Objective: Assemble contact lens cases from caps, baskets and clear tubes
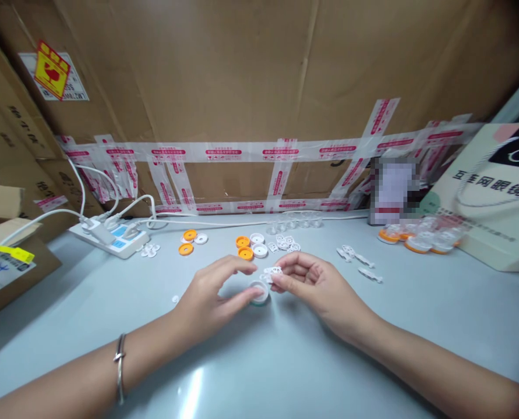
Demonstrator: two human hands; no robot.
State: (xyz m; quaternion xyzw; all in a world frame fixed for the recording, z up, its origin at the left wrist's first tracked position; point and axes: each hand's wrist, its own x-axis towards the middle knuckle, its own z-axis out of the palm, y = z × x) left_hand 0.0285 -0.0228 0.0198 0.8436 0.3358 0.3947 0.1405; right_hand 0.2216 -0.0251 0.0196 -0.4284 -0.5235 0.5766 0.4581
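Observation:
Between the thumb and fingers of my right hand (309,282) is a small white plastic piece with cut-outs (272,272). It hangs just above a round white case with a greenish base (260,291) on the table. My left hand (218,288) is open beside that case, its thumb tip at the rim and its fingers apart above. Past my hands lie orange rings (245,253), white rings (260,250) and a cluster of white openwork parts (285,243). Several slim white parts (355,256) rest to the right of my right hand.
At the left, a power strip (110,235) with white cables sits near small white pieces (149,250) and an open carton (14,262). Clear round cups (296,221) stand at the back. On the right are orange-and-clear assemblies (434,235) and a paper bag (486,198).

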